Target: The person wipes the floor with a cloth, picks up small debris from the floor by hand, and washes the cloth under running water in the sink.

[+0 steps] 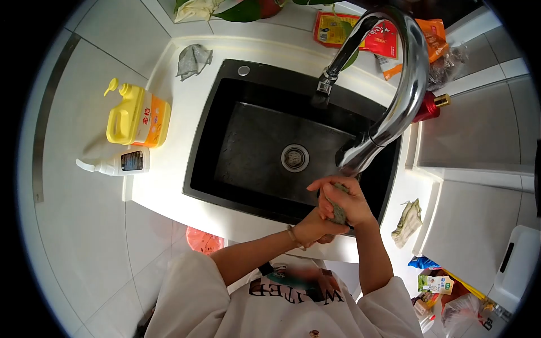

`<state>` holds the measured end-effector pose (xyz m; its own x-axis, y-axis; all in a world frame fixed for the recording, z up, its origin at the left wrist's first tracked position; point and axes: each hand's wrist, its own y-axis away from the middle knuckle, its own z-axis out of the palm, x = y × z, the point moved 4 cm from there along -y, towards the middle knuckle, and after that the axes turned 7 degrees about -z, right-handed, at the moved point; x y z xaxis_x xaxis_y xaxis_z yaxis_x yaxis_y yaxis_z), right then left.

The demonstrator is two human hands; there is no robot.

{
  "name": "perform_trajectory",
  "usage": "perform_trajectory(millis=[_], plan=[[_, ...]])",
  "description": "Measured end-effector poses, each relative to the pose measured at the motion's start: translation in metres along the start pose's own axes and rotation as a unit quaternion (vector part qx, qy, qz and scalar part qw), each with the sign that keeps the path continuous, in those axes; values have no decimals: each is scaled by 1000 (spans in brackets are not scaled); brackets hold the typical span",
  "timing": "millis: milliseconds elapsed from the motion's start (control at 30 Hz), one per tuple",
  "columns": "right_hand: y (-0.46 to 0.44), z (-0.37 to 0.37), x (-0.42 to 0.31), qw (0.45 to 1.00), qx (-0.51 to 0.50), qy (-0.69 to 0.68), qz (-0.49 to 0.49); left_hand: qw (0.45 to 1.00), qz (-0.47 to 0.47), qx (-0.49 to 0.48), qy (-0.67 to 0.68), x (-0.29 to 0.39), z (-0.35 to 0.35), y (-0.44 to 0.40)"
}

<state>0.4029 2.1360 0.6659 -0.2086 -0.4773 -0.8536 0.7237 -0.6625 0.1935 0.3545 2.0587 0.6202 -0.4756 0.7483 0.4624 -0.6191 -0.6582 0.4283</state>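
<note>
Over the near right edge of the black sink [239, 70], my two hands are clasped together around a bunched grey-green cloth [338, 213]. My right hand [350, 198] wraps it from above, fingers curled. Below and to the left, my left hand [313, 226] closes on its lower part, a bracelet [295, 238] at the wrist. Much of the cloth is hidden by the fingers. Just beyond my hands rises the chrome faucet [414, 84], its spout arching over the basin. No water shows at the spout.
A yellow pump jug [127, 115] and a white spray bottle [121, 162] stand left of the sink. A grey rag [193, 61] lies at the back left, another cloth [408, 223] at the right. Food packets [383, 42] and a red bottle [429, 107] sit behind the faucet.
</note>
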Motion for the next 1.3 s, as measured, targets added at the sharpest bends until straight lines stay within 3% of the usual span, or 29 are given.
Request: perform_trajectory(millis=[33,100,133,200,233,300,433,500,633,700,833,1033,1133,1200,1267,1300], plan=[[-1,-1,2,998,35,50,9,1000,1,1,0,1,-1,-2],[-4,-1,7,996,69,64,2,977,17,141,-157,8,-11,-3],[-5,-3,10,992,103,78,-4,977,17,142,-156,4,-16,-5],[-7,-5,21,989,126,79,-13,880,188,179,-397,4,-29,-10],[-8,-7,28,985,150,79,-21,881,188,179,-396,-2,-38,-13],[-12,-12,46,980,174,86,-43,781,207,232,-542,-5,-47,-14],[-21,-22,72,954,245,143,-93,752,184,303,-556,-3,-65,-14],[-27,-28,87,948,269,143,-90,725,113,327,-596,-10,-84,-23],[-36,-41,112,922,343,160,-81,713,142,347,-592,-18,-106,-34],[-38,-43,114,912,361,171,-90,718,93,364,-586,-22,-115,-37],[-42,-52,120,880,431,183,-77,723,104,379,-568,-21,-124,-40],[-43,-63,130,847,515,123,-47,693,25,339,-636,-15,-126,-46],[-38,-67,137,838,527,128,-56,686,17,376,-623,-8,-120,-42],[-33,-68,139,845,525,93,-32,722,-56,356,-590,-15,-123,-42],[-27,-73,141,850,524,58,-10,734,-18,359,-576,-16,-117,-36],[-28,-75,142,877,480,28,-13,746,19,363,-558,-12,-113,-33]])
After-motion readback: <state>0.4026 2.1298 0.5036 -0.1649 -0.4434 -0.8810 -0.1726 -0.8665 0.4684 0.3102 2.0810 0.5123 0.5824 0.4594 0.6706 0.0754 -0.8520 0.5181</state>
